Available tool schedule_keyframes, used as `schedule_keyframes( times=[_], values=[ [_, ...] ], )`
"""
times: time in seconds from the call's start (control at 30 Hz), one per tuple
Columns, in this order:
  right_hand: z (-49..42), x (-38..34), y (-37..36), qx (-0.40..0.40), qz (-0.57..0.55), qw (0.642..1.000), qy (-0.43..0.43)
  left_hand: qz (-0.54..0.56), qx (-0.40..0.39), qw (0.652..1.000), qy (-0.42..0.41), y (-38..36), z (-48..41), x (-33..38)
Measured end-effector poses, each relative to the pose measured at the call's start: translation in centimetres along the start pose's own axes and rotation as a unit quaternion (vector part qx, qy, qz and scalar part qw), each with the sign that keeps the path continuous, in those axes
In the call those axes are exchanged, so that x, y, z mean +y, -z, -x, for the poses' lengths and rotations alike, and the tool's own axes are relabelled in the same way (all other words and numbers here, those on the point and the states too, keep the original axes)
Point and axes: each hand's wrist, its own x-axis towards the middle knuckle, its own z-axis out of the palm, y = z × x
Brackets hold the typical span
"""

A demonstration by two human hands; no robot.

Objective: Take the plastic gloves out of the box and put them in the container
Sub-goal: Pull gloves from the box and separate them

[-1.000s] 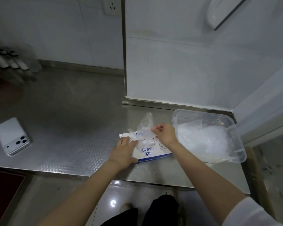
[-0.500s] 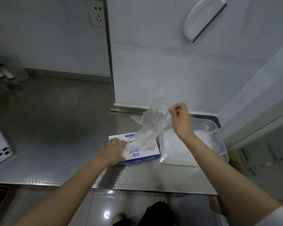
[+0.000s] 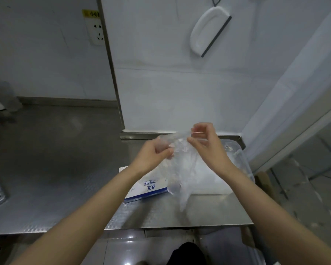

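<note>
Clear plastic glove (image 3: 182,169) is pinched at its top edge by the left hand (image 3: 153,155) and right hand (image 3: 206,144), hanging over the box (image 3: 151,186) and container (image 3: 243,161) on the table (image 3: 65,169). Judged mid-transfer: lowering rightward into the container is called for next. The table's front edge is near; open room lies leftward.
</note>
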Motion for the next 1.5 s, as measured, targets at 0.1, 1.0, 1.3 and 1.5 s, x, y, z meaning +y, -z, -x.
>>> schedule_keyframes(
  times=[0.1,1.0,1.3,1.5],
  values=[
    [1.2,0.7,0.4,-0.034,-0.027,0.989,-0.14,0.061,0.023,0.998,0.01,-0.4,0.4,0.1],
    [2.2,5.8,5.4,0.151,0.019,0.976,-0.154,-0.154,-0.031,0.966,0.207,-6.9,-2.6,-6.0],
    [0.9,5.7,7.2,0.127,0.031,0.983,-0.126,-0.168,-0.007,0.957,0.236,-5.8,-2.4,-7.1],
    [0.0,4.2,6.1,0.023,0.012,0.995,-0.098,-0.117,0.057,0.982,0.138,-2.4,-2.7,-4.5]
  ],
)
